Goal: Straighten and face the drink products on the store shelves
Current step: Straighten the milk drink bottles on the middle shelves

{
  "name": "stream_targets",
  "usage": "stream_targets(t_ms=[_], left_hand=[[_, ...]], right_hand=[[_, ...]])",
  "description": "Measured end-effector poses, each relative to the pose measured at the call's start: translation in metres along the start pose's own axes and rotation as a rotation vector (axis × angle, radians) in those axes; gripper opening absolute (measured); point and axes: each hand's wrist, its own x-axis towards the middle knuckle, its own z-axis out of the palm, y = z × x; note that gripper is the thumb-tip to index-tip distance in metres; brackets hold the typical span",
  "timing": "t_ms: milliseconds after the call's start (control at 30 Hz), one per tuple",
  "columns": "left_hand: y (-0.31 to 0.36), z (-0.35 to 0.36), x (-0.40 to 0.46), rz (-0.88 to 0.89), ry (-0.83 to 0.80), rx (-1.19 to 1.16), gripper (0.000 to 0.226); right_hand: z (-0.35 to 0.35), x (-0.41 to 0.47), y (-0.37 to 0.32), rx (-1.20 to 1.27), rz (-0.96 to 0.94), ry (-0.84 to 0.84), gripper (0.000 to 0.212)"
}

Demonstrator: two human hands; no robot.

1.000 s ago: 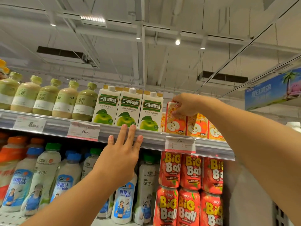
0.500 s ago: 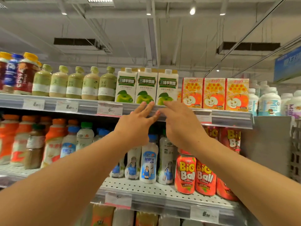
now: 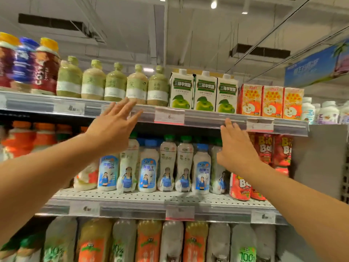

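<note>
On the top shelf (image 3: 204, 118) stand pale green bottles (image 3: 115, 82), three white apple-vinegar cartons (image 3: 204, 91) and three orange apple-juice boxes (image 3: 270, 101), labels facing out. My left hand (image 3: 113, 127) is open, fingers spread, its tips just below the green bottles at the shelf rail. My right hand (image 3: 236, 148) is open too, fingertips near the rail under the cartons. Neither hand holds anything. Behind the hands on the middle shelf stand white coconut drink bottles (image 3: 166, 167) and red Big Ball cans (image 3: 264, 148).
Dark red and blue bottles (image 3: 28, 63) fill the top shelf's left end, white milk bottles (image 3: 328, 112) its right end. Orange bottles (image 3: 22, 137) stand at middle left. The bottom shelf holds juice bottles (image 3: 149, 241). A grey side panel (image 3: 319, 163) closes the right.
My hands, touching at the fingertips half a second ago, have moved apart: the left one leftward toward the green bottles, the right one rightward. A second ago my right hand was on an orange box.
</note>
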Motion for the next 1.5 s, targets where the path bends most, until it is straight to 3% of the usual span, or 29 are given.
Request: stream_targets(t_ms=[233, 533, 600, 667, 767, 933, 1167, 1333, 1500], left_hand=[[-0.051, 0.038, -0.025, 0.056, -0.085, -0.039, 0.105], [-0.038, 0.057, -0.028, 0.023, 0.056, -0.165, 0.100], [-0.026, 0.069, -0.045, 0.121, 0.132, -0.212, 0.089], [-0.010, 0.084, -0.067, 0.227, 0.084, -0.275, 0.083], [0.003, 0.097, -0.070, 0.096, -0.041, -0.389, 0.081], [-0.006, 0.091, -0.027, -0.126, 0.001, -0.458, 0.092], [-0.007, 0.097, 0.002, -0.177, -0.129, -0.397, 0.094], [-0.001, 0.092, 0.004, -0.202, 0.032, -0.402, 0.075], [0.018, 0.087, -0.015, -0.248, 0.022, -0.788, 0.067]], right_hand=[[-0.015, 0.014, -0.086, 0.104, -0.027, 0.005, 0.096], [-0.012, 0.019, -0.106, -0.006, -0.008, -0.031, 0.102], [-0.013, 0.020, -0.103, -0.019, -0.018, -0.043, 0.103], [-0.016, 0.021, -0.099, -0.028, -0.035, -0.048, 0.104], [-0.020, 0.023, -0.089, -0.033, -0.075, -0.059, 0.105], [-0.016, 0.025, -0.077, 0.007, -0.113, -0.050, 0.105], [-0.009, 0.026, -0.074, 0.061, -0.142, -0.023, 0.102], [-0.011, 0.025, -0.071, 0.112, -0.153, -0.043, 0.101], [-0.012, 0.024, -0.067, 0.153, -0.174, -0.068, 0.096]])
